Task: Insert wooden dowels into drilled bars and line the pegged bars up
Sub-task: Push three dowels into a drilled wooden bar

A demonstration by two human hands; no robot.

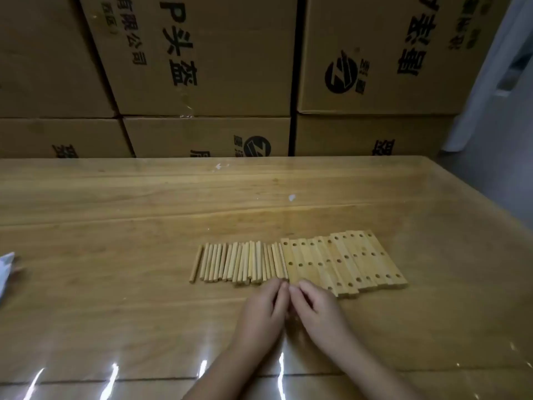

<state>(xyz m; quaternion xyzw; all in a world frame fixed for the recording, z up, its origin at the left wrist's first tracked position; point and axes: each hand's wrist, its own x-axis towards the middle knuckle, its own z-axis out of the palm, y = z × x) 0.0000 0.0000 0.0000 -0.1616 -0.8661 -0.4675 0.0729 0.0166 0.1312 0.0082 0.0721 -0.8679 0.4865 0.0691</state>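
1. Table [115, 313]: glossy wood, with glare streaks along its near edge.

2. Your left hand [261, 308]: palm down on the table, fingers loosely straight, gripping nothing that shows. Its fingertips reach the near ends of the rightmost dowels.

3. Your right hand [318, 308]: just right of the left hand, palm down, fingers slightly bent and relaxed, also holding nothing visible. Its fingertips touch those of your left hand and lie just near of the leftmost bar.

4. Dowels [239, 264]: a row lying flat at mid-table, side by side, running near to far. The one at the left end lies slightly apart and tilted. The row's right edge meets the bars.

5. Bars [346, 261]: flat and side by side, right of the dowels. Each is drilled with three holes, at the near end, the middle and the far end, and none is pegged yet. The ends are staggered: the right-hand bars sit farther and the middle ones jut nearest.

6. White object [5, 269]: at the left edge, cut off by the frame, so you cannot tell what it is.

7. Boxes [202, 67]: brown cardboard, stacked behind the table's far edge, printed with black characters and a round logo.
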